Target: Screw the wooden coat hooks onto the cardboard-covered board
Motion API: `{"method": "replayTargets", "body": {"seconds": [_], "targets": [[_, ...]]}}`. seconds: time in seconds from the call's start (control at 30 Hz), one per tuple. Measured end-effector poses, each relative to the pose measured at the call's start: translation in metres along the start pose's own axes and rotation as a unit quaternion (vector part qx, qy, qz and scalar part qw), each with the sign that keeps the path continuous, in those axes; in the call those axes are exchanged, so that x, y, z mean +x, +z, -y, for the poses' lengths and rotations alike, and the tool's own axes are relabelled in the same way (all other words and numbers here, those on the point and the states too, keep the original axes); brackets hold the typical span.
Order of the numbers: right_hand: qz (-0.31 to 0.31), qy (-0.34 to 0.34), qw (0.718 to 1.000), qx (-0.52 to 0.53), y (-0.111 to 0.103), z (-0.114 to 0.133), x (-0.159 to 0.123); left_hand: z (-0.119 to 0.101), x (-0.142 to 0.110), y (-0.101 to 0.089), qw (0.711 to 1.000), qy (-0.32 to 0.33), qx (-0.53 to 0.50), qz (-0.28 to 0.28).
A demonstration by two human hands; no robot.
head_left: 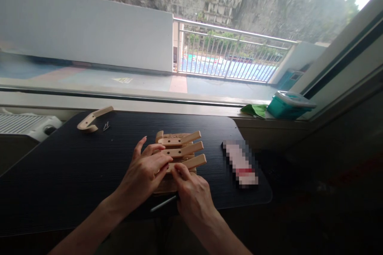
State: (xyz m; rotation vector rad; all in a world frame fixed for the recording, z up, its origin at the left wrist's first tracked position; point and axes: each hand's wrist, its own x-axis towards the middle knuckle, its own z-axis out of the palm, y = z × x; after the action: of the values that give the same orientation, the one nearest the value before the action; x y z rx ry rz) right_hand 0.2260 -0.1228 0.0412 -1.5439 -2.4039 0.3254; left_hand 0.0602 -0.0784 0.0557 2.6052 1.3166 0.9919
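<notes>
Three pale wooden hooks [196, 161], each with screw holes, lie side by side across a wooden board [164, 186] on the dark table. My left hand [148, 167] reaches over the board from the left; its thumb and index finger close on the nearest hook, and the other fingers spread over the hooks behind. At the same hook, my right hand [193, 187] pinches thumb and index fingertips together by a hole; anything tiny between them is hidden. A slim grey rod [164, 203] juts leftward from under my right hand, its other end hidden in the palm.
A loose wooden hook [93, 118] and several small screws [106, 126] lie at the table's back left. A blurred-out pinkish item [241, 163] rests at the right. On the windowsill stand a teal box [287, 105] and a green cloth [253, 110]. A radiator [30, 123] is left.
</notes>
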Motion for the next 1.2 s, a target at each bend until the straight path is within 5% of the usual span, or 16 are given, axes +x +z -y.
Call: {"method": "replayTargets", "body": {"seconds": [0.67,1.2], "targets": [[-0.005,-0.005,1.0,-0.01,-0.0008,0.0,-0.0012,-0.0016,-0.0046,0.0023,0.997,0.049,0.039,-0.033],[0.003,0.003,1.0,-0.013,-0.0019,-0.0007,-0.0003,0.0015,-0.0029,0.0037,0.997,0.063,0.034,0.005]]}}
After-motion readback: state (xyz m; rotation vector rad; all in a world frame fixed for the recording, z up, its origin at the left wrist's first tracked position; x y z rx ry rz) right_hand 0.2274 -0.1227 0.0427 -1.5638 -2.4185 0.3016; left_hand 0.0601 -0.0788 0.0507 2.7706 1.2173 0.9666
